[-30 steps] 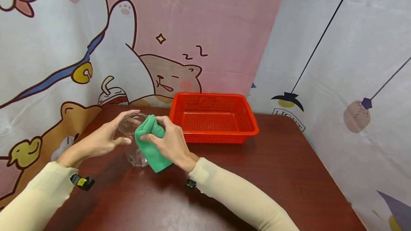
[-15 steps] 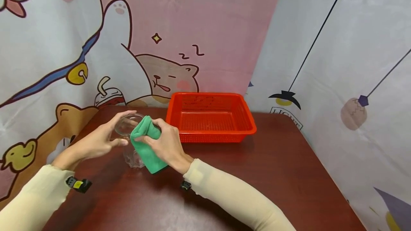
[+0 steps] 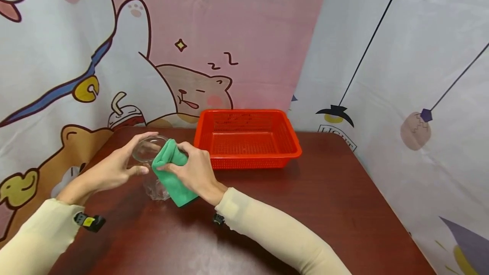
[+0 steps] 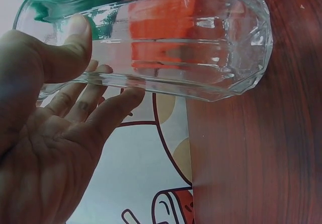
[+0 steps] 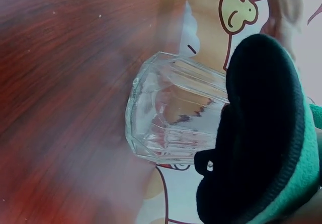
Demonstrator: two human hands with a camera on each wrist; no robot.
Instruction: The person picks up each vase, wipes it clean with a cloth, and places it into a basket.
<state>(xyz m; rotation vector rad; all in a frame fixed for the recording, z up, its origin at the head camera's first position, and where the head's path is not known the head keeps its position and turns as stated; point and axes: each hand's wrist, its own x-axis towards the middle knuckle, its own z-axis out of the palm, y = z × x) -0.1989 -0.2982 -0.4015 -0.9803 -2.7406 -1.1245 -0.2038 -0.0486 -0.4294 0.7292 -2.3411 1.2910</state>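
A tall clear glass [image 3: 155, 188] with a round rim and a faceted base stands at the left of the table. My left hand [image 3: 108, 172] holds it near the top; in the left wrist view the thumb lies on one side and the fingertips [image 4: 132, 97] on the other. My right hand [image 3: 196, 169] pinches a folded green cloth [image 3: 175, 183] between thumb and fingers, right at the rim. In the right wrist view the cloth shows a dark side [image 5: 261, 133] with a small loop, covering the glass's upper part.
A red perforated plastic basket [image 3: 250, 156] sits at the back of the dark red-brown table [image 3: 298, 207]. Cartoon-printed cloth hangings [image 3: 259, 46] close off the back and sides. Each wrist wears a small black device [image 3: 89, 221].
The head view has shifted a little, so everything sits slightly further left. Both hands keep their holds on the glass and the cloth, with hardly any motion between them.
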